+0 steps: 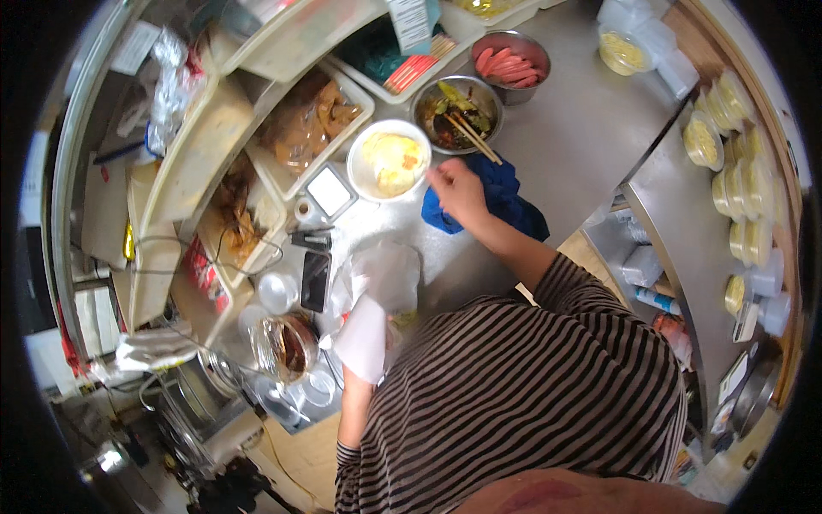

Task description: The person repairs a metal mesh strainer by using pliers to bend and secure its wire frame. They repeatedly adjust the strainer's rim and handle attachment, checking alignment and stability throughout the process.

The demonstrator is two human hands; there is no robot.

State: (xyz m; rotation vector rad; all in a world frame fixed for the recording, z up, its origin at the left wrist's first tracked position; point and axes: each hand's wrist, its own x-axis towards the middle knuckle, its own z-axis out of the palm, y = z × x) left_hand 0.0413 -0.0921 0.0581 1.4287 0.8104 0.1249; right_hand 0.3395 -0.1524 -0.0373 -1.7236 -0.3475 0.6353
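Observation:
My right hand (455, 188) is at the right rim of a white bowl (381, 163) of pale yellow food, above a crumpled blue cloth (514, 197); its fingers are curled, with whatever they hold too small to name. My left hand (358, 385) is low in front of me, mostly hidden by a white sheet (360, 343) that it holds, beside a translucent plastic bag (385, 265). Behind the cloth, chopsticks (479, 141) rest on a steel bowl (428, 111) of greens in dark sauce. A small scale-like device (327, 190) stands left of the white bowl.
Food tubs (360, 103) line the back and left, near a steel bowl of red pieces (505, 64). A phone (315, 283) and a jar (291, 351) stand at left on the steel counter (582, 111). Stacked lidded containers (736, 188) fill the right ledge.

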